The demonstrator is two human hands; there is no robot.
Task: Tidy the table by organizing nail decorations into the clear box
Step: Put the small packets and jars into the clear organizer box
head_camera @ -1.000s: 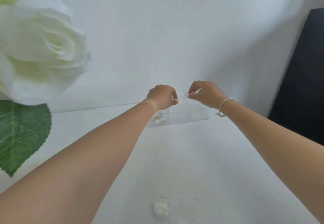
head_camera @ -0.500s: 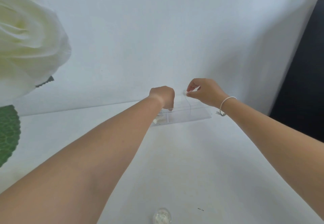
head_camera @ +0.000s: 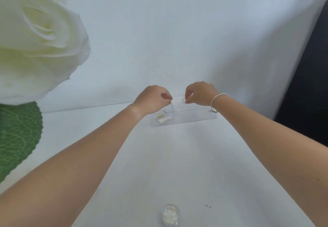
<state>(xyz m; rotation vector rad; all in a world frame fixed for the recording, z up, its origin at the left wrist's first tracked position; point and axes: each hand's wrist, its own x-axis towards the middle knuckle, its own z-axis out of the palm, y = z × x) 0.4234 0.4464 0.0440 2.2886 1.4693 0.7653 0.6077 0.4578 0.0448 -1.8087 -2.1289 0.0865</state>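
Both arms are stretched out over the white table (head_camera: 177,155) to the clear box (head_camera: 184,115), which sits at the far edge near the wall. The left hand (head_camera: 152,99) is curled nearly closed above the left end of the box, thumb and forefinger pressed together; whether anything is between them I cannot tell. The right hand (head_camera: 200,93) (the one with the thin white bracelet (head_camera: 219,97)) pinches a small pale decoration (head_camera: 182,100) between thumb and forefinger, just above the middle of the box.

The box looks divided into compartments. The leftmost 1 already holds a few gold and pearly pieces (head_camera: 161,118); the others look bare, though clear plastic on white makes that hard to judge.

So the step in hand seems to be dropping a piece in. The next move calls for lowering the right fingertips over an open compartment and letting go gently, since something that light could bounce out.

A small round clear jar (head_camera: 170,217) of glittery bits sits on the table at the near edge, well apart from the box, not yet tidied.
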